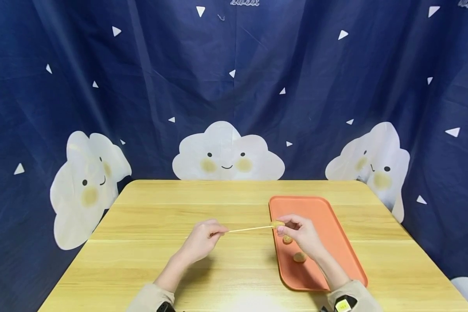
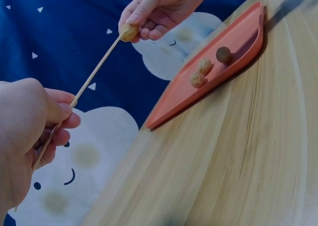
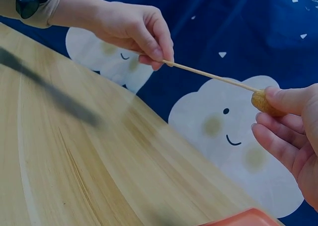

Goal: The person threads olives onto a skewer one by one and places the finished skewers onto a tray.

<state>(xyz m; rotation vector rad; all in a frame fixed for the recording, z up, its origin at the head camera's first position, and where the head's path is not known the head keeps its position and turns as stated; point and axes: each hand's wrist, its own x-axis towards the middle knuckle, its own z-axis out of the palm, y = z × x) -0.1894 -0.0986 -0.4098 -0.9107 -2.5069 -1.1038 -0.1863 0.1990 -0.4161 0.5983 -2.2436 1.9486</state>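
My left hand [image 1: 203, 239] pinches a thin wooden skewer [image 1: 249, 229] between thumb and fingers, its shaft running back under the palm in the left wrist view. At the skewer's other end, my right hand [image 1: 303, 235] holds a golden-brown ball [image 2: 130, 33], probably a meatball, between thumb and fingertips. The skewer's tip meets this ball [image 3: 265, 103]; how deep it goes in cannot be seen. Both hands are raised above the table, the right one over the orange tray [image 1: 331, 216]. On that tray lie two light brown balls [image 2: 197, 79] and a darker one [image 2: 224, 55].
A light wooden table [image 1: 140, 268] spreads below both hands, with the tray on its right side. Behind it hangs a dark blue curtain [image 1: 234, 95] printed with white clouds and triangles. Light sleeves and dark wrist devices [image 1: 343, 304] show at the front edge.
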